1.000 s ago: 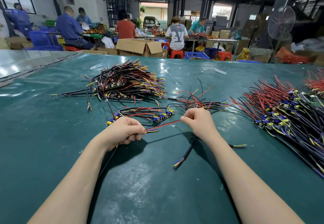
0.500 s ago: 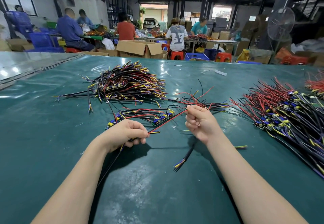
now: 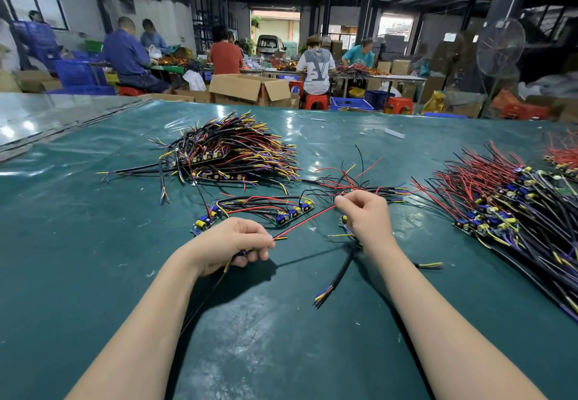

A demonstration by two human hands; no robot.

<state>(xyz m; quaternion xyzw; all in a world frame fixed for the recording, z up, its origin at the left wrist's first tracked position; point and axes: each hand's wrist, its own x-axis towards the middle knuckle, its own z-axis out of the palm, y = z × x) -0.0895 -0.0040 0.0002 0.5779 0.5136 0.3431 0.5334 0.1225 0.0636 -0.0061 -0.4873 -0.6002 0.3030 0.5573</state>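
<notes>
The red wire [image 3: 305, 222] is stretched taut and straight between both hands, just above the table [image 3: 93, 274], at the near middle of the scene. Its long axis runs diagonally, with the low end near and left and the high end far and right.

The left hand [image 3: 231, 245] lies palm down with its forearm coming in from the near left. Its thumb and forefinger are pinched together on the wire's low end. The other fingers are curled under around a thin bundle of blue and yellow leads.

The right hand [image 3: 366, 215] is held higher, its back toward the camera and its wrist bent. Its fingers are curled, and the forefinger and thumb are clamped on the wire's high end.

A black cable [image 3: 339, 274] comes out from under the right hand and slants near and left. Its stripped blue and yellow tips point toward the viewer. Whether the hand grips the cable is hidden.

Several boards [image 3: 281, 215] with wires lie just beyond the left hand. A big pile [image 3: 231, 155] of harnesses sits far left. Another heap [image 3: 506, 199] lies on the right.
</notes>
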